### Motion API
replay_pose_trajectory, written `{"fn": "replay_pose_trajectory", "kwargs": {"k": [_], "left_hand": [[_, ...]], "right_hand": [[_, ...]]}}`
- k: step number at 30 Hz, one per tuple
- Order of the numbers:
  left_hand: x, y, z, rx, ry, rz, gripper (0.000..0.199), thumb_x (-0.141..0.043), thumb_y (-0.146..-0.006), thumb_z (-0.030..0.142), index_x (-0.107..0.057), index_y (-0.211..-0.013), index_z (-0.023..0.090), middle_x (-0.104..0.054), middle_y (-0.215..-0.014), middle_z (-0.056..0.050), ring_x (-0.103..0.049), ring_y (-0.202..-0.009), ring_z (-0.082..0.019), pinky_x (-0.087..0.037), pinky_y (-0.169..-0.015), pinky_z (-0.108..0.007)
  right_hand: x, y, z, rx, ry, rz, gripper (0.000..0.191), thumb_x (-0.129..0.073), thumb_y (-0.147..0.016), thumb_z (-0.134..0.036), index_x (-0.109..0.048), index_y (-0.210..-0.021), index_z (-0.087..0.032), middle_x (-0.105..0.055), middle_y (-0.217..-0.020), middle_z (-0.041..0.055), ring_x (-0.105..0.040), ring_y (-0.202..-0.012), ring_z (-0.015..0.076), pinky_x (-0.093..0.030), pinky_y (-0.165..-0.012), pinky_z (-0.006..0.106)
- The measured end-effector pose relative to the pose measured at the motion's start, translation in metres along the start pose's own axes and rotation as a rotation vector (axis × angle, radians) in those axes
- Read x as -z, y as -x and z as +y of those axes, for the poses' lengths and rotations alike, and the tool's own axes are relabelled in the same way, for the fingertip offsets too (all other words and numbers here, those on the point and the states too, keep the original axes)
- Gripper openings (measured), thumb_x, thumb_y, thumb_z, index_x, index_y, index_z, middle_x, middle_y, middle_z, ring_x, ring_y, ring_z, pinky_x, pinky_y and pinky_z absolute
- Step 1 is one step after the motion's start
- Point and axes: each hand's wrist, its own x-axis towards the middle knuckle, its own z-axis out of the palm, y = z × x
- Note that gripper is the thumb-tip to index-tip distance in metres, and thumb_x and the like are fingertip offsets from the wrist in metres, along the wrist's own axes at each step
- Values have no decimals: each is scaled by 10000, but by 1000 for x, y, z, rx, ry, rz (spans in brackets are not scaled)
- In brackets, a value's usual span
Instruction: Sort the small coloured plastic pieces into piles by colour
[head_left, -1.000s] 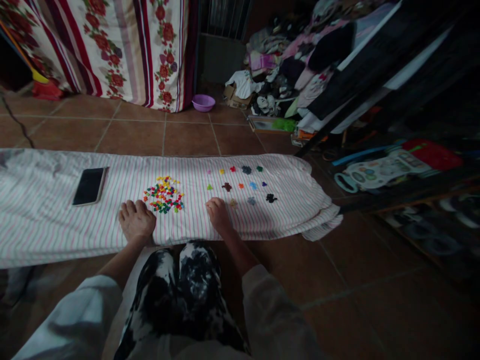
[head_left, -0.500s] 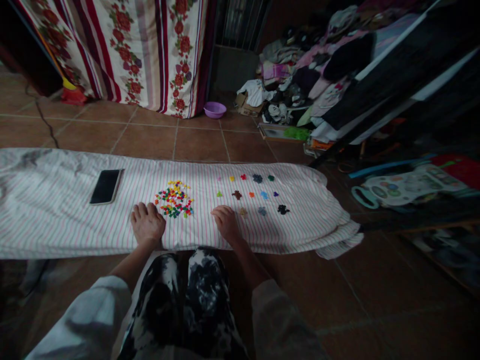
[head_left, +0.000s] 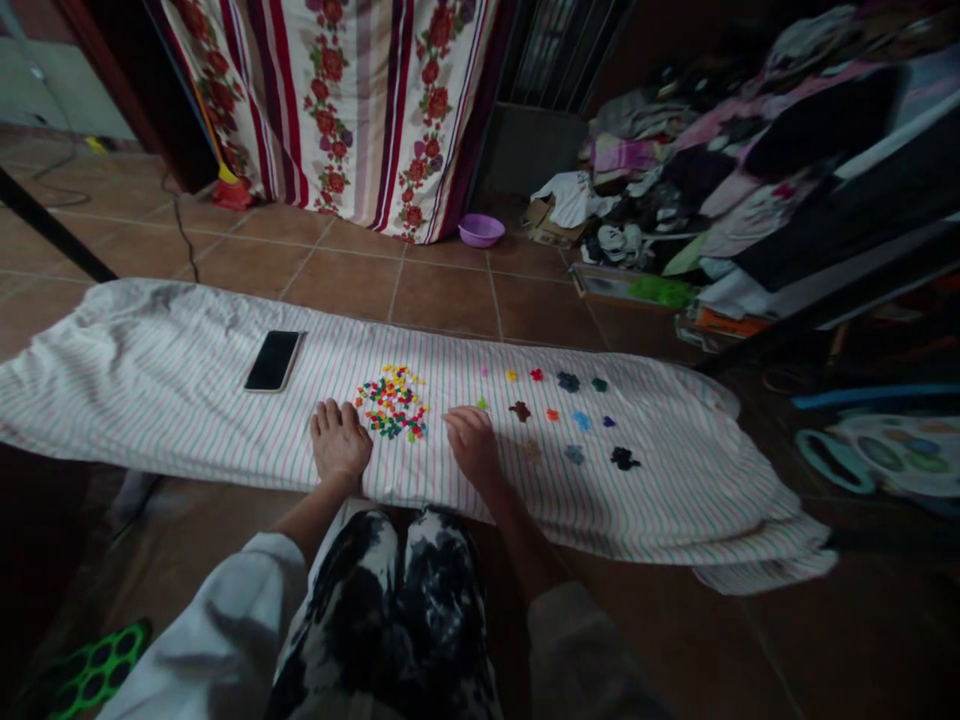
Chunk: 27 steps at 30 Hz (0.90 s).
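Observation:
My left hand (head_left: 341, 440) lies flat on the striped cloth, fingers spread, just left of a mixed heap of small colourful pieces (head_left: 393, 402). To the right of that heap is my right hand (head_left: 471, 440), its fingers curled together with the tips pointing left. Whether a piece is between them is too small to see. Beyond its knuckles is a light green group (head_left: 481, 404), partly covered. Further right, the pieces lie in groups by colour, among them brown (head_left: 520, 411), orange (head_left: 553, 415), light blue (head_left: 581, 421), grey (head_left: 574, 454), black (head_left: 624, 458) and tan (head_left: 532, 450).
A phone (head_left: 274, 361) lies on the striped cloth (head_left: 172, 390) at the left. On the tiled floor behind stand a purple basin (head_left: 481, 231) and a heap of clothes (head_left: 675, 170). A flowered curtain (head_left: 367, 110) hangs at the back.
The view has turned, so everything sits further right in it. My right hand has shifted a little left over the cloth, closer to the mixed heap. My left hand stays flat beside it.

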Motion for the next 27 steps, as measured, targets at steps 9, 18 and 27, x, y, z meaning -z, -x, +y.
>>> {"fn": "replay_pose_trajectory", "kwargs": {"k": [9,18,27], "left_hand": [[2,0,2,15,43,-4,419,-370,-890,223,-561,-1231,72,-486,-1402,-249,-353,-1402,-359,-304,-1117,-522],[-1,0,0,33,64,-47,454,-404,-883,232,-536,-1294,90,-448,-1450,-250,-333,-1417,-365,-296,-1108,-569],[-1,0,1,19,42,-47,452,-405,-878,227,-532,-1280,65,-454,-1432,-272,-331,-1418,-363,-290,-1124,-536]], "right_hand": [[-68,-71,-64,17,11,-239,207,-540,-926,-224,-746,-928,-240,-623,-1067,85,-442,-1112,252,-396,-1004,424],[-102,-103,-82,-60,178,-411,153,-593,-908,-261,-740,-918,-220,-618,-1038,123,-432,-1084,284,-373,-937,447],[-98,-109,-88,-51,244,-409,144,-602,-895,-245,-732,-858,-197,-648,-973,125,-461,-1041,276,-374,-889,413]]}}
